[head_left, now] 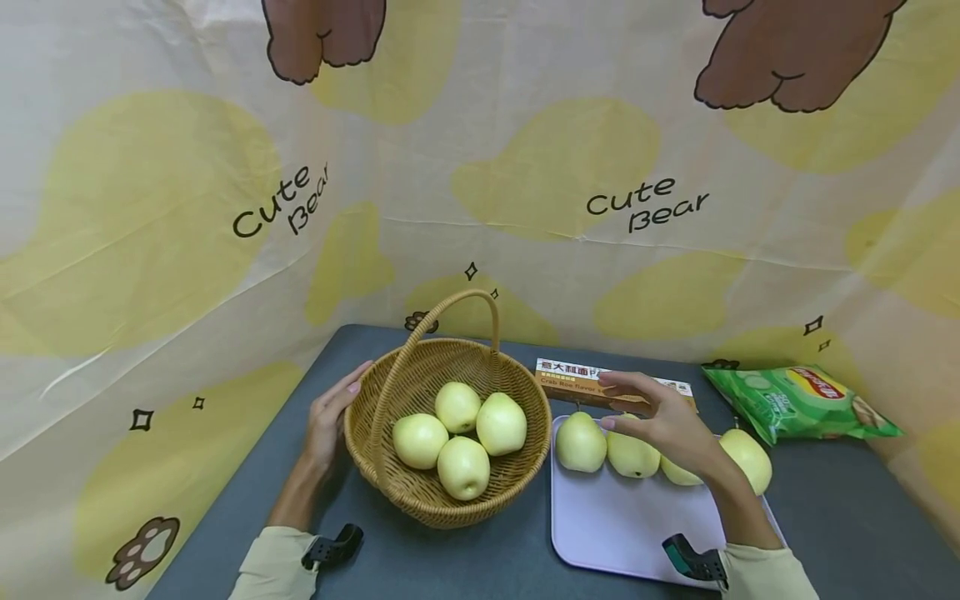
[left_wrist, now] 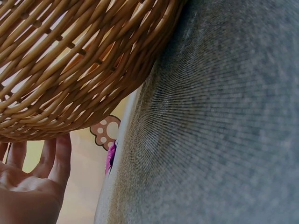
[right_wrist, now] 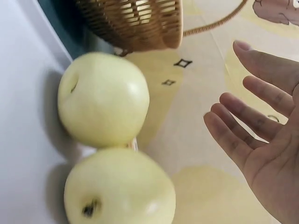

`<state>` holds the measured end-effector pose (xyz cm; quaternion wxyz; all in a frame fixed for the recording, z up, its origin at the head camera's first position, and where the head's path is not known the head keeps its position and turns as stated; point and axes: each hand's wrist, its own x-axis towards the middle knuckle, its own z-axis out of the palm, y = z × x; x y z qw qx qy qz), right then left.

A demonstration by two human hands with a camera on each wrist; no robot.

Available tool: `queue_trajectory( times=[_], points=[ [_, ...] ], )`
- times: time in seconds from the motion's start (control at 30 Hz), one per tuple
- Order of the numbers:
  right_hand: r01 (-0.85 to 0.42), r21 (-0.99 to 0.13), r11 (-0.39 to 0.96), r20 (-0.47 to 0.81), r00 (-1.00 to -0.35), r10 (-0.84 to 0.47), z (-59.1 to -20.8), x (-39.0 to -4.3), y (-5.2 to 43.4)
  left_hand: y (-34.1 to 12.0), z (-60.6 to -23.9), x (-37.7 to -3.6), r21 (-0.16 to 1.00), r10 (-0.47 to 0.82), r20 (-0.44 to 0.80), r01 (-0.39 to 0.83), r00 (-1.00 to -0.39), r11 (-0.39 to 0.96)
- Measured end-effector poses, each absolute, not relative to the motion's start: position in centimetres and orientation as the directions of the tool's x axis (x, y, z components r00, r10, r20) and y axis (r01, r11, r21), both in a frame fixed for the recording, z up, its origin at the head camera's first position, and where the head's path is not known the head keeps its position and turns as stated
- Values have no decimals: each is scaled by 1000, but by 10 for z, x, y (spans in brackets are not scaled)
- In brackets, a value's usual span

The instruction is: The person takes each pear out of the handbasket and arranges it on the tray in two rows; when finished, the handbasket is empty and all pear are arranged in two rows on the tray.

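A woven wicker basket (head_left: 360, 429) with an arched handle holds several pale yellow-green pears (head_left: 462, 468). My left hand (head_left: 330, 417) touches the basket's left side near the rim; in the left wrist view, extended fingers (left_wrist: 61, 158) rest against the weave. On the right, my right hand (head_left: 663, 421) hovers over a row of pears (head_left: 581, 442) along the far part of a pale lilac tray (head_left: 600, 525). Its fingers are spread and hold nothing. In the right wrist view, that hand (right_wrist: 266, 121) is apart from two neighbouring pears (right_wrist: 105, 98). It partly covers the row in the head view.
Behind the tray lies a long food box (head_left: 573, 383) with printed lettering. A green chip bag (head_left: 806, 404) lies at the back right of the grey table (head_left: 832, 517). A printed cloth (head_left: 525, 183) hangs behind and along the left side.
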<state>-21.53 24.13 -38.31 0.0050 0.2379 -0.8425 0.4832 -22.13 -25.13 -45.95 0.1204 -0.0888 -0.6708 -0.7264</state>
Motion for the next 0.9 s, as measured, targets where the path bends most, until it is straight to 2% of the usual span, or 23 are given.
queue_trajectory(
  times=[0.57,0.9],
  points=[
    [-406,-875,263,221,-819,-529,-360,-227,181,-249,-462,-222,941,-41,306,309,-951,-138],
    [-406,-872,275,190,-797,-573,-352,-236,155,-252,-462,-222,942,-38,307,309,-951,-132]
  ],
)
